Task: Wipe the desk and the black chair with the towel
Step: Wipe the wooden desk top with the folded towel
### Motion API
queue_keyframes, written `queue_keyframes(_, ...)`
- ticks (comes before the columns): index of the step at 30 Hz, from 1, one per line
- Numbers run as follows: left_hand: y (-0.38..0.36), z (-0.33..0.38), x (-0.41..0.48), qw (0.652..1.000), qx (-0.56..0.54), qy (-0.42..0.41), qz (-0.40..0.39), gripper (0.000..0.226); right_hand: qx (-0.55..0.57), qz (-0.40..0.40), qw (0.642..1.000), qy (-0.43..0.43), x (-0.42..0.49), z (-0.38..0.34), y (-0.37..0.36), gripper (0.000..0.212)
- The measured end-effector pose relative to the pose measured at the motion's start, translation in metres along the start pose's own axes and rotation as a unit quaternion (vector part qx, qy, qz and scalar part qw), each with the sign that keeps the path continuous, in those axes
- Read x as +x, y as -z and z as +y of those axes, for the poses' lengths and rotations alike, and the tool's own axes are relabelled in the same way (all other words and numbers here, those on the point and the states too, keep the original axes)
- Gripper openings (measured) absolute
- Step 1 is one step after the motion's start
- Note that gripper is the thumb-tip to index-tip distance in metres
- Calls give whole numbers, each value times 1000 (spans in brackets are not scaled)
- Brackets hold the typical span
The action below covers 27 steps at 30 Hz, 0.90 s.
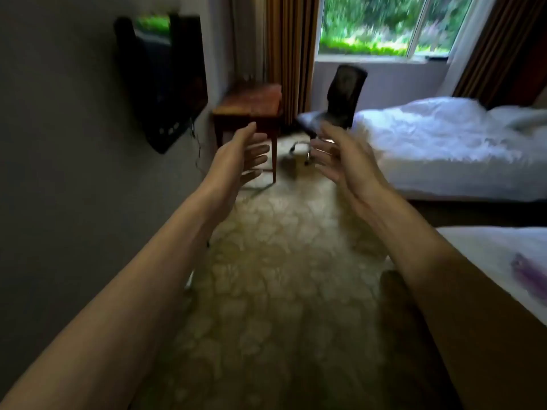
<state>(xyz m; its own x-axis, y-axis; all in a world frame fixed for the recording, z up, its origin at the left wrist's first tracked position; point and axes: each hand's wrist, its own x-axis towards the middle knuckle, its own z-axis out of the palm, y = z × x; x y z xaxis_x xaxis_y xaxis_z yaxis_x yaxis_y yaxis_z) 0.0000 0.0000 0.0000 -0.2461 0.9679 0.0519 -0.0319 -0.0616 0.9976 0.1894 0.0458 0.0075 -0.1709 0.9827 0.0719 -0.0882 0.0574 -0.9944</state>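
Patterned pale carpet (281,291) is seen across the mid of the rm, w/ a grey wall (59,143) on the L. A far bed (444,143) w/ rumpled white bedding is set on the R; the corner of a near bed (488,255) is cut by the R edge. A window (384,25) w/ greenery outside is seen at the back, flanked on its L by a brown curtain (290,48). A dark TV (165,84) is mounted on the L wall.

The desk (251,99), wooden, is placed at the far end against the L wall, just beside the curtain. The black chair (346,90) is stood betw. desk and far bed, under the window. A pale shape (307,118) is seen on the chair seat; towel or not can't be told, too blurred.

Both bare arms are stretched fwd. The left hand (242,155) and right hand (343,155) are held up apart, palms facing in, fingers loosely spread, nothing gripped, well short of desk and chair.

A small purple thing (527,270) is laid on the near bed; blurred, not identifiable.
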Motion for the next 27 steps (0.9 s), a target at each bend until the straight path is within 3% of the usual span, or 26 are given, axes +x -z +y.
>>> queue_keyframes(10, 47, -190, -26, 972, -38, 228, 49, 40, -19, 10, 975, -220, -23, 198, -56, 17)
queue_keyframes(14, 64, -237, -45, 949, -76, 297, 73, 38, -16, 14, 956, -292, -41, 259, -78, 24)
queue_keyframes(19, 82, -268, -55, 938, -75, 326, 85, 34, 12, 44, 938, -345, -56, 289, -104, 13)
queue_keyframes(23, 93, -277, -54, 936, -57, 337, 86, 38, 16, 57, 929, -365, -61, 293, -116, 29)
queue_keyframes(27, 103, -277, -44, 940, -58, 327, 84, 37, 18, 81, 926, -368, -57, 297, -120, 28)
